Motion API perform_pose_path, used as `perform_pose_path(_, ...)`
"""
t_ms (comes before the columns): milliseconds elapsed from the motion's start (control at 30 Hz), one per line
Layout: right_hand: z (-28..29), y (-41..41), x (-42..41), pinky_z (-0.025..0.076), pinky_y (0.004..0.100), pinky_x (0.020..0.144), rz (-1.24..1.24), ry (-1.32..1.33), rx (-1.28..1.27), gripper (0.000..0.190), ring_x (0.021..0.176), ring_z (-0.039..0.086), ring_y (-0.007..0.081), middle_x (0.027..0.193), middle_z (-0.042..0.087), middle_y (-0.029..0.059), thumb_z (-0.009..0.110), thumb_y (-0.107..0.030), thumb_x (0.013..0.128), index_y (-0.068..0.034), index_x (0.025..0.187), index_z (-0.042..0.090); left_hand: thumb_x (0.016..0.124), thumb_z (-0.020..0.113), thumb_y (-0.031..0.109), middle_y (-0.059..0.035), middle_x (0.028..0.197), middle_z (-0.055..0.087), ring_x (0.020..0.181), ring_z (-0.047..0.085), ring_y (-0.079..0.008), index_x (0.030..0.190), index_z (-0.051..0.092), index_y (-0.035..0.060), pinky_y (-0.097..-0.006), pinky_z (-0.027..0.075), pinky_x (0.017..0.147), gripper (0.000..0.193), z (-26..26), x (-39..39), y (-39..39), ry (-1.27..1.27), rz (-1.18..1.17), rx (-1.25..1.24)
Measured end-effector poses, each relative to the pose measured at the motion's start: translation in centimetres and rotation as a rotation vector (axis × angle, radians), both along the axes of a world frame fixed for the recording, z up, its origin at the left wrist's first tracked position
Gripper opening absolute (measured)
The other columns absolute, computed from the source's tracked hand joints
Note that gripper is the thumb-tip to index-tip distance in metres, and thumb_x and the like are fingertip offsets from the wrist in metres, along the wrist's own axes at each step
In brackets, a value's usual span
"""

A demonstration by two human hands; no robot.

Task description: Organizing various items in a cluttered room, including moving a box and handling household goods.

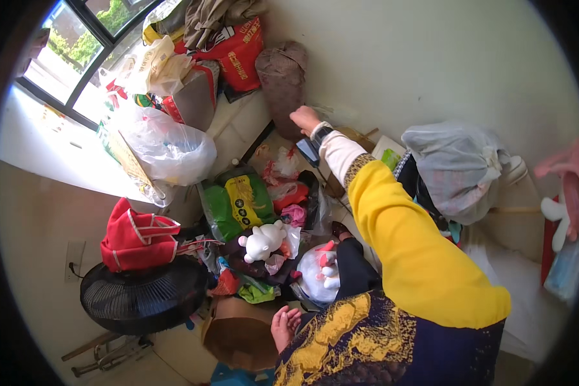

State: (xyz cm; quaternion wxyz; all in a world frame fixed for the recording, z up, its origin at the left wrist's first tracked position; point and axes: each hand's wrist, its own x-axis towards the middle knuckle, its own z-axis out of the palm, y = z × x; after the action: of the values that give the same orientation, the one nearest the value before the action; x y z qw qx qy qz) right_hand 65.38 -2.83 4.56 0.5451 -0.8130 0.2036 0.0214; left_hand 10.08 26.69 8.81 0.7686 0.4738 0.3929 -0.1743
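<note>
My right hand (305, 119) is stretched forward with its fingers curled, in front of a rolled brown patterned bundle (282, 79) against the wall. Whether the fingers grip anything is hidden. A dark flat device (309, 152) with a cable shows beside my right wrist. Low in front of my body, my left hand (284, 327) is loosely curled and holds nothing; a brown cardboard box (239, 333) is just left of it. Between the hands lie a white plush toy (263, 242), a green and yellow bag (241, 200) and a clear bag with plush toys (318, 272).
A black fan (142, 295) carries a red fabric bag (137, 236) on the left. Stuffed plastic bags (164, 144) crowd the windowsill side. At right stands a tied grey-white bag (456, 169). Red plastic bags (289, 193) lie on the floor pile.
</note>
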Motion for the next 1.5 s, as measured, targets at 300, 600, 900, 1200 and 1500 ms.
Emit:
perform_pose_path(300, -1.3, 1.2, 1.8, 0.041, 0.0446, 0.098, -0.318, 0.149, 0.024, 0.046, 0.113, 0.051, 0.0432, 0.124, 0.049, 0.0284, 0.053, -0.016, 0.076, 0.005, 0.117, 0.052, 0.097, 0.048, 0.022, -0.0175, 0.104, 0.063, 0.091, 0.064, -0.0236, 0.119, 0.048, 0.0003, -0.0336, 0.052, 0.078, 0.031, -0.6, 0.3, 0.4, 0.089, -0.037, 0.043)
perform_pose_path(600, -12.9, -5.9, 5.4, 0.045, 0.0474, 0.092, -0.633, 0.247, 0.037, 0.040, 0.106, 0.054, 0.0441, 0.116, 0.051, 0.0302, 0.053, -0.013, 0.075, 0.004, 0.112, 0.050, 0.096, 0.050, 0.016, -0.0216, 0.101, 0.063, 0.091, 0.064, -0.0284, 0.119, 0.047, -0.0025, -0.0393, 0.054, 0.081, 0.030, -1.8, 3.8, -2.0, 0.201, -0.035, 0.033)
perform_pose_path(900, -22.8, -14.6, 7.5, 0.044, 0.0462, 0.090, -0.551, 0.423, -0.367, 0.033, 0.102, 0.059, 0.0402, 0.105, 0.062, 0.0217, 0.060, -0.020, 0.076, 0.001, 0.101, 0.061, 0.095, 0.051, 0.016, -0.0230, 0.102, 0.062, 0.090, 0.064, -0.0316, 0.118, 0.049, -0.0001, -0.0430, 0.053, 0.082, 0.028, -4.7, 8.1, -2.0, 0.274, -0.029, -0.005)
perform_pose_path(1200, -38.7, -35.6, 3.8, 0.043, 0.0460, 0.086, -0.687, 0.474, -0.722, 0.025, 0.099, 0.061, 0.0351, 0.098, 0.067, 0.0176, 0.068, -0.016, 0.073, -0.002, 0.094, 0.069, 0.095, 0.051, 0.015, -0.0255, 0.101, 0.062, 0.092, 0.064, -0.0354, 0.118, 0.049, -0.0014, -0.0449, 0.053, 0.082, 0.028, -8.0, 11.4, -3.8, 0.331, -0.220, -0.061)
perform_pose_path(1500, -35.5, -34.4, 1.6, 0.054, 0.0463, 0.061, -1.276, -0.176, 0.476, 0.044, 0.092, 0.058, 0.0311, 0.092, 0.059, 0.0187, 0.060, -0.020, 0.077, 0.003, 0.112, 0.046, 0.100, 0.039, 0.026, -0.0173, 0.130, 0.047, 0.116, 0.049, -0.0286, 0.133, 0.039, 0.0049, -0.0426, 0.042, 0.097, 0.039, -8.7, 13.3, -2.4, 0.170, -0.314, -0.321)
